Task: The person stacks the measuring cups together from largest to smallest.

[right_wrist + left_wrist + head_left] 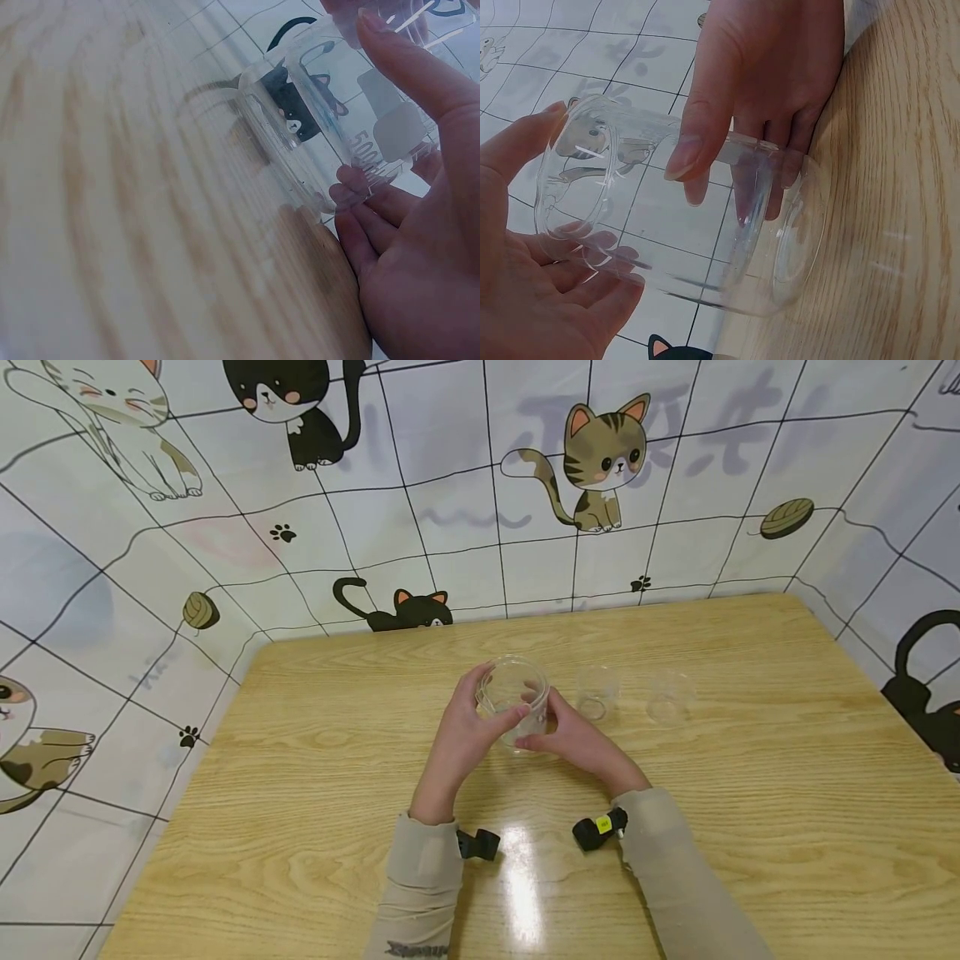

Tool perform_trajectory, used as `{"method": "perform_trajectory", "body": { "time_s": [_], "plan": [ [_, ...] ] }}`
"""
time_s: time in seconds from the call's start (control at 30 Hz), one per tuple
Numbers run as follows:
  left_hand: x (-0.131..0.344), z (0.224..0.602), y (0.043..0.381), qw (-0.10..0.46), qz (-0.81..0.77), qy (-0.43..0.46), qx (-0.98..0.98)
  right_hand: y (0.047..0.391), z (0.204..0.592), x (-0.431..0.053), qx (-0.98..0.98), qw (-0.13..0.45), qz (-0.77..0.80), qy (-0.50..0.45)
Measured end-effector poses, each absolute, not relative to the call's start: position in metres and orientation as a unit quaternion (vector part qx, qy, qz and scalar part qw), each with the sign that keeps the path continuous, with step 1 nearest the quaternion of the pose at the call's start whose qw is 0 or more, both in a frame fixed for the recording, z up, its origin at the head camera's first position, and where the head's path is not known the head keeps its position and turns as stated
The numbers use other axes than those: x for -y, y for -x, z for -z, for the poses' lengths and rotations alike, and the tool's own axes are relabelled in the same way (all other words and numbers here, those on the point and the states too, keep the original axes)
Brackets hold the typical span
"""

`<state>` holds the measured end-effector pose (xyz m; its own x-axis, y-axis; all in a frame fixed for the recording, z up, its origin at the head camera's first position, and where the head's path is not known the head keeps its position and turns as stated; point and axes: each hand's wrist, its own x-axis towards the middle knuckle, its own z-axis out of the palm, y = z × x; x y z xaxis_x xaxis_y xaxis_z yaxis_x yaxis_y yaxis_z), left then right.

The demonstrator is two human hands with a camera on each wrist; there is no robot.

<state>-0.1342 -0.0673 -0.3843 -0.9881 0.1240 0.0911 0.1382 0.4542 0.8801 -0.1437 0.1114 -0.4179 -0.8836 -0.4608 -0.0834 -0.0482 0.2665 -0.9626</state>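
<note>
Both hands hold a clear beaker [513, 681] upright at the middle of the table. Its round mouth faces up, and part of a printed "500" shows on its wall in the right wrist view. My left hand [467, 720] grips it near the rim, with the thumb on one side and the fingers on the other. Lower on the wall, my right hand [583, 742] holds it, its thumb across the near side in the left wrist view. I see no contents. Whether the base touches the table, I cannot tell.
Two smaller clear cups, a nearer one [597, 689] and a farther one [670, 700], stand to the right of the beaker on the wooden table [300, 827]. A cat-patterned sheet [450, 543] rises behind the table and along its sides.
</note>
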Motion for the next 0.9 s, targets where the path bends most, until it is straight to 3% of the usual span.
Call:
{"method": "perform_trajectory", "body": {
  "time_s": [0.9],
  "plan": [
    [0.0683, 0.3846, 0.1358, 0.004, 0.503, 0.077, 0.861, 0.1450, 0.4202, -0.1120, -0.773, 0.172, 0.587, 0.169]
  ]
}}
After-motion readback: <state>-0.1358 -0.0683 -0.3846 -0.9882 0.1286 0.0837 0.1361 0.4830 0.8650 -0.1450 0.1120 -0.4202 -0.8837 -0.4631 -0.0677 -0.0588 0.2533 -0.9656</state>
